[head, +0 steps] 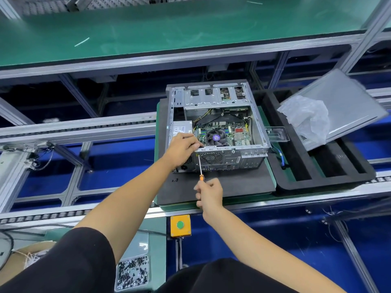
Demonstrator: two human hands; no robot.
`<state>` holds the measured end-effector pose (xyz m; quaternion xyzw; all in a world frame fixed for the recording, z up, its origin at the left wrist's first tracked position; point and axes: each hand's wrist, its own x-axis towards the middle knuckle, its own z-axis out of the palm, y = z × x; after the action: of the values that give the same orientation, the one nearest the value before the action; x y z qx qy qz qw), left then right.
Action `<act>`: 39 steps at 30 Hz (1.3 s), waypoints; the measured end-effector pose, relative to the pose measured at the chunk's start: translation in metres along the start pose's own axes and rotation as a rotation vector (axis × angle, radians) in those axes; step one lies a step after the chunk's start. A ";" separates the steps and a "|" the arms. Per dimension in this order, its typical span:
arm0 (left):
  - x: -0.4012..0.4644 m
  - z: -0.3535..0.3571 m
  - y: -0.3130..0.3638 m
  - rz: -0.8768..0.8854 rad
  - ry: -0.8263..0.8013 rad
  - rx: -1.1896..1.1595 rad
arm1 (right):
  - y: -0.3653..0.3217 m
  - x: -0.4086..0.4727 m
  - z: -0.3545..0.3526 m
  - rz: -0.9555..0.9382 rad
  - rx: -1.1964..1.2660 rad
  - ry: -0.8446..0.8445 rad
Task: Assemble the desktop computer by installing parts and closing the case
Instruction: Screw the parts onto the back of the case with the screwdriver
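**Computer case open on the pad, screwdriver at its rear panel**

The computer case (218, 127) lies on its side with the top uncovered, toward the far edge of a dark pad (232, 182) that sits on a green tray on the conveyor. I can see the fan (216, 138) and the green board inside, but the small connectors around them are too fine to read.

My left hand (182, 147) rests on the near left corner of the case, fingers curled over the rim; it covers that corner and part of the grey power supply (182, 128), so I cannot tell whether it pinches anything. My right hand (209, 194) is closed around the orange handle of a screwdriver (200, 166), which hides most of the handle. The shaft runs up to the rear panel beside the round vent grille; the tip is hidden by the left hand.

A few dark screws (174, 180) lie on the pad near its left edge, too small to count. To the right, a grey side panel (347, 106) leans on a black foam tray (296, 182), partly under a crumpled plastic bag (306, 117). A box of screws (132, 272) shows at the bottom, cut off by my sleeve.
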<state>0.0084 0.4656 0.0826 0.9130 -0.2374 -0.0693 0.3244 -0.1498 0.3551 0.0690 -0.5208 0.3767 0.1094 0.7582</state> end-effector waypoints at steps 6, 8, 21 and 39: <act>0.000 0.000 0.001 -0.018 0.002 0.005 | -0.003 0.003 -0.007 -0.035 0.047 0.047; 0.001 0.000 0.002 -0.025 0.002 0.003 | -0.007 0.004 -0.012 0.077 0.147 -0.036; -0.002 -0.003 0.007 -0.007 0.009 -0.007 | -0.013 0.002 -0.008 0.165 0.010 -0.064; -0.001 0.000 0.000 0.009 0.006 -0.032 | -0.009 -0.005 0.008 0.271 0.307 -0.125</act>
<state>0.0079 0.4662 0.0830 0.9069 -0.2393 -0.0692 0.3399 -0.1447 0.3590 0.0798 -0.3361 0.4077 0.1836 0.8289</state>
